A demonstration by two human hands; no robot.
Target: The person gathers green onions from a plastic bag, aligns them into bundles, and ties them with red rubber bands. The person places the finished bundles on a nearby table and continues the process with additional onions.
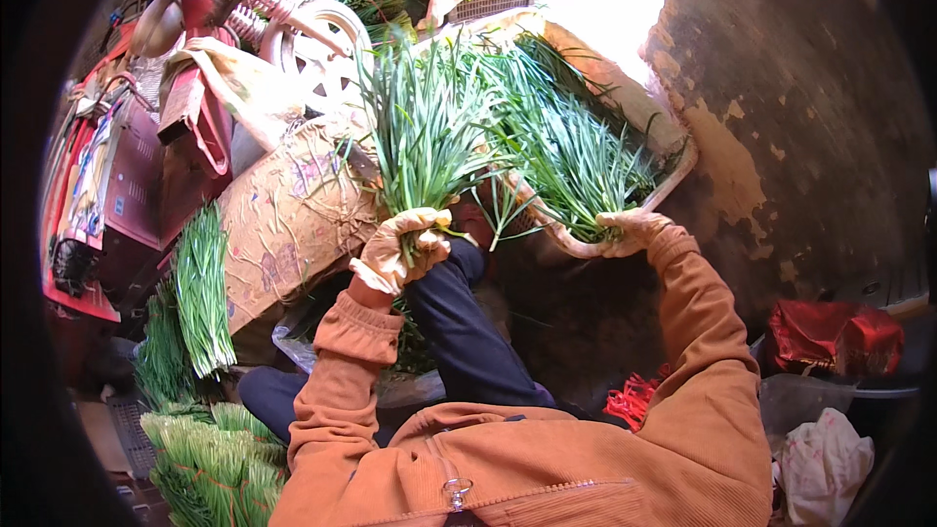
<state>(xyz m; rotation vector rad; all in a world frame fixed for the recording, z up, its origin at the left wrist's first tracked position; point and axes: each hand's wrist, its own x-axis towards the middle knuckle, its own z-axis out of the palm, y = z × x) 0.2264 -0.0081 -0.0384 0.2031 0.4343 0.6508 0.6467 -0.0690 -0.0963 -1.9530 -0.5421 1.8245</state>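
My left hand [400, 249], in a pale glove, is closed round the lower stems of an upright bunch of garlic chives [425, 137], whose leaves fan out away from me. To its right, a shallow pale-rimmed tray [675, 174] holds a larger heap of loose garlic chives [576, 151]. At the tray's near end my right hand [632, 232], also gloved, has its fingers closed on the stem ends of that heap. Some leaves of the held bunch overlap the heap. A few loose blades hang between the two hands.
Tied bundles of chives [210, 464] are stacked at my lower left, near another bundle [202, 288] beside a cardboard sheet [293, 220]. A motorbike's front end [278, 15] stands far left. Red ties [634, 398] lie by my right side, near a red package [835, 337]. A wall [781, 127] rises right.
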